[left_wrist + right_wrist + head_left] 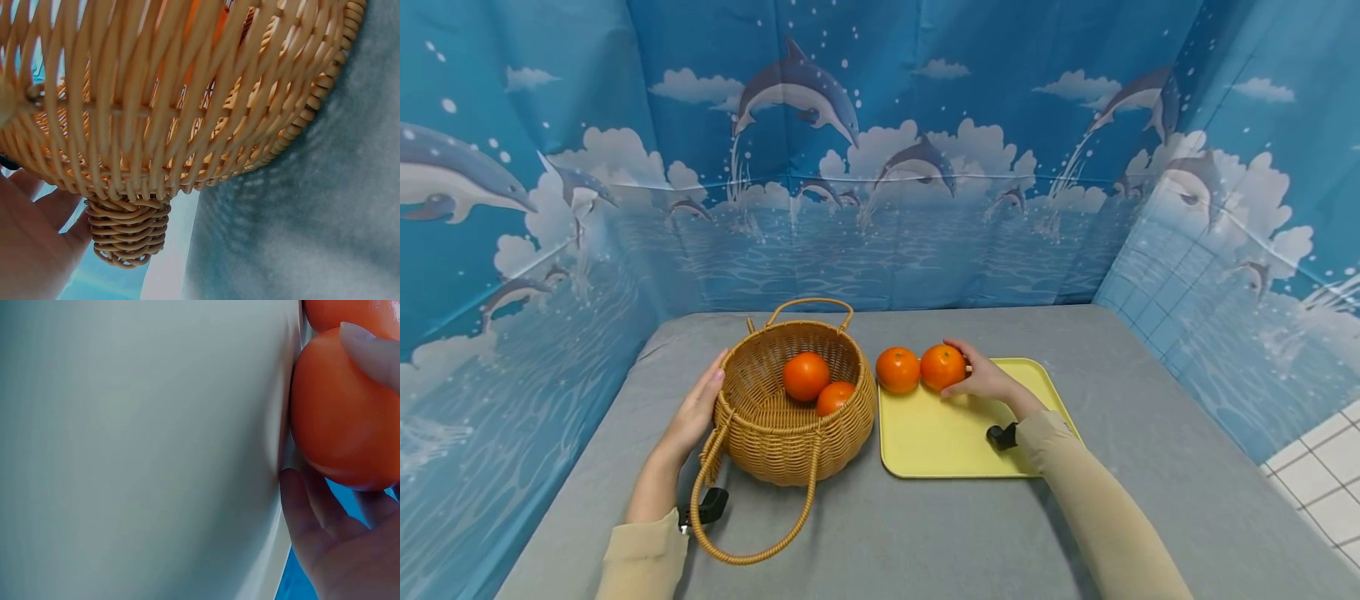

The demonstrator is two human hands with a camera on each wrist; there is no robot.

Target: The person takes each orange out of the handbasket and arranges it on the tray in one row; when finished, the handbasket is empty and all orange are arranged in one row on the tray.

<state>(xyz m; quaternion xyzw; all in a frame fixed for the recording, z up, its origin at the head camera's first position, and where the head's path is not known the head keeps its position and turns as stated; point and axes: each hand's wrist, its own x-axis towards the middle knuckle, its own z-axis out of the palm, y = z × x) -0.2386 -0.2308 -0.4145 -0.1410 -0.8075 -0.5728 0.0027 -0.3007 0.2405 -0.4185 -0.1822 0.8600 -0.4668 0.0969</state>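
Note:
A wicker basket (pixel 775 450) stands left of centre with two oranges inside, one orange (pixel 807 376) toward the back and another (pixel 836 399) by the right wall. My left hand (pixel 696 412) rests against the basket's left side, its fingers extended; in the left wrist view, the weave (pixel 144 125) hides part of the fingers. On the right, my right hand (pixel 981 379) holds an orange (pixel 942 367) between thumb and fingers at the back of the yellow tray (pixel 947 442). A further orange (pixel 898 370) sits just left of the held one, at the tray's back-left corner.
One basket handle (pixel 752 557) hangs down toward the front, and the other handle (pixel 809 300) stands up at the back. Grey cloth (pixel 880 533) covers the table. A blue dolphin-print curtain (pixel 880 242) encloses the back and sides.

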